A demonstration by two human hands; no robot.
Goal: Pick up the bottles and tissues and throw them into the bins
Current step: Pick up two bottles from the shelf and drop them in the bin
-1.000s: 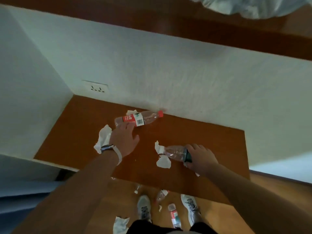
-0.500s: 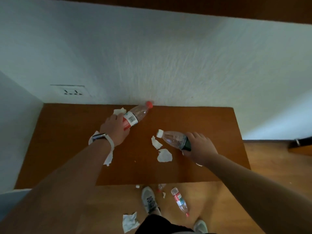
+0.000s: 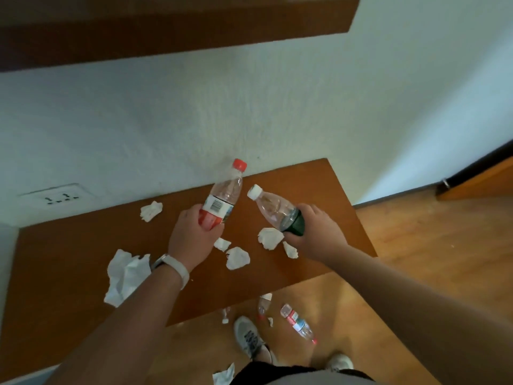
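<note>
Head view: my left hand (image 3: pixel 191 240) is clamped round the base of the red-cap bottle (image 3: pixel 224 195) and my right hand (image 3: pixel 319 232) round the base of the white-cap bottle (image 3: pixel 273 209), caps tilted away from me. Risk: base-end grips give poor control, so either bottle may slip. No bin is in view, and tissues (image 3: pixel 237 257) lie just beneath both hands on the table (image 3: pixel 69 245).

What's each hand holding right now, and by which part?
Left hand grips the clear plastic red-capped bottle round its labelled lower body. Right hand grips the clear plastic white-capped bottle round its dark green base end.
</note>
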